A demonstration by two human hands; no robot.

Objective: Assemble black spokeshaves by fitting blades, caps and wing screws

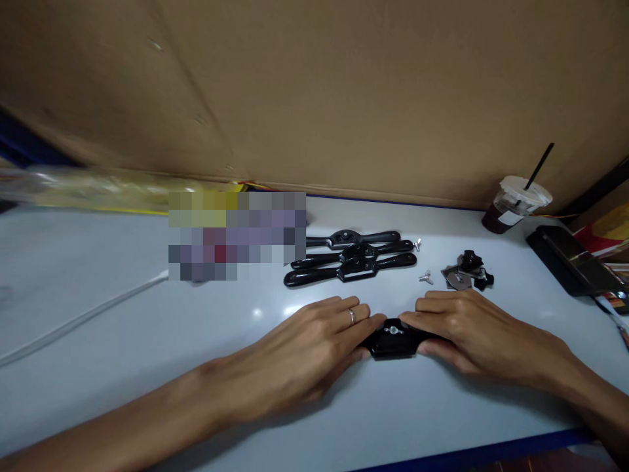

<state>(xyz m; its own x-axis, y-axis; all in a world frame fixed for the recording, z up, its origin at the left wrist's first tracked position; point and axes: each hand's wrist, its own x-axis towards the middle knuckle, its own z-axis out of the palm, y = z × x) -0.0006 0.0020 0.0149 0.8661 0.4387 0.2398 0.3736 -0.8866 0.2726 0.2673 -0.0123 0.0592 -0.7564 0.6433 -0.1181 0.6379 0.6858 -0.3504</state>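
A black spokeshave [393,344] lies across the front of the table between my two hands, a silver wing screw [393,330] at its middle. My left hand [324,334], with a ring on one finger, is closed round its left handle. Round the right handle my right hand [466,328] is closed too. Both handles are mostly hidden under my fingers. Behind them, several black spokeshave bodies [356,267] lie side by side. Loose wing screws [426,278] sit to their right, near a small pile of flat metal blades [457,278] and black cap pieces [472,260].
A lidded plastic cup [511,206] with a dark drink and straw stands at the back right. Beside it rests a dark flat device [565,259]. A white cable [98,311] runs along the left. Yellow plastic packaging [108,193] lies against the cardboard wall [344,98]. A blurred-out patch hides something at back left.
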